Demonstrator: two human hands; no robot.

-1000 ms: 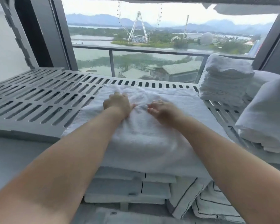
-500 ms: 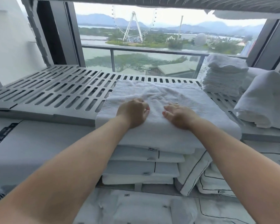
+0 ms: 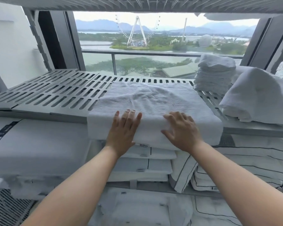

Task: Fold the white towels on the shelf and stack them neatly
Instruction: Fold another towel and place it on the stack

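While the towel (image 3: 153, 103) overhangs the shelf (image 3: 47, 93), left hand (image 3: 122, 134) and right hand (image 3: 183, 132) press it, fingers (image 3: 129, 115) spread.

White towel (image 3: 153, 103): spread on slatted shelf (image 3: 55, 93), front edge overhanging. Left hand (image 3: 123, 132), right hand (image 3: 182, 132): flat, fingers splayed, at 6 o'clock edge. Folded stack (image 3: 215, 74): 2 o'clock.

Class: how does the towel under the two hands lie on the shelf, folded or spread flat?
Folded. The towel shows a thick rounded front edge, which overhangs the shelf.
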